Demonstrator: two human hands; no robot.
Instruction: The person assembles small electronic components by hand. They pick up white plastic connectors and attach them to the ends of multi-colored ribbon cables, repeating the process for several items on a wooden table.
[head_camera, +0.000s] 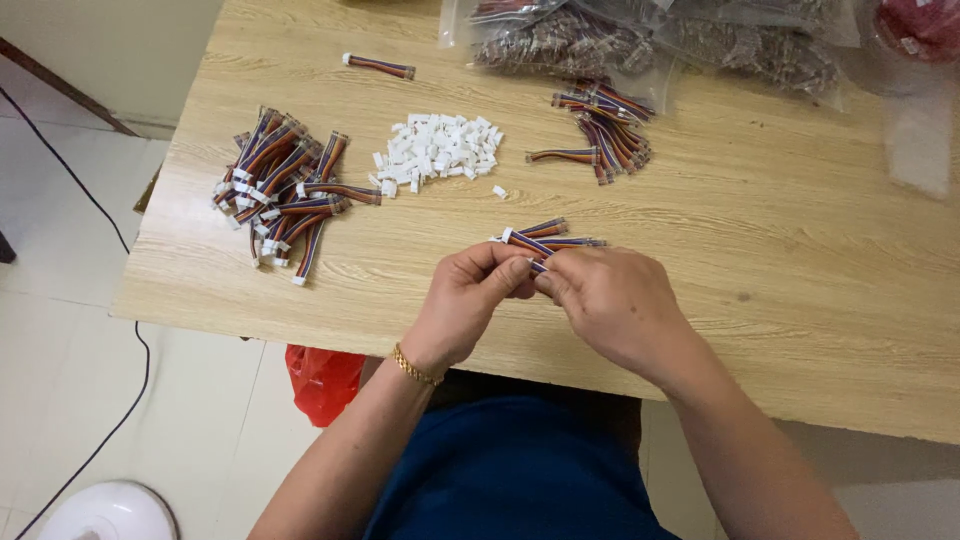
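Wooden tabletop (780, 300) underneath; the left hand (470, 305) and right hand (610, 300) pinch one multicoloured wire harness (545, 240) between meeting fingertips; hold it close to its white connector end (spare white connector housings (435, 150) lie beyond the fingers) so it stays aligned.

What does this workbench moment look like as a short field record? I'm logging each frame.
left hand: pinches one end of a short multicoloured wire bundle
right hand: grips the same bundle
left pile: cables with white ends
middle pile: loose white connector housings
right pile: cables, ends unclear
surface: wooden table
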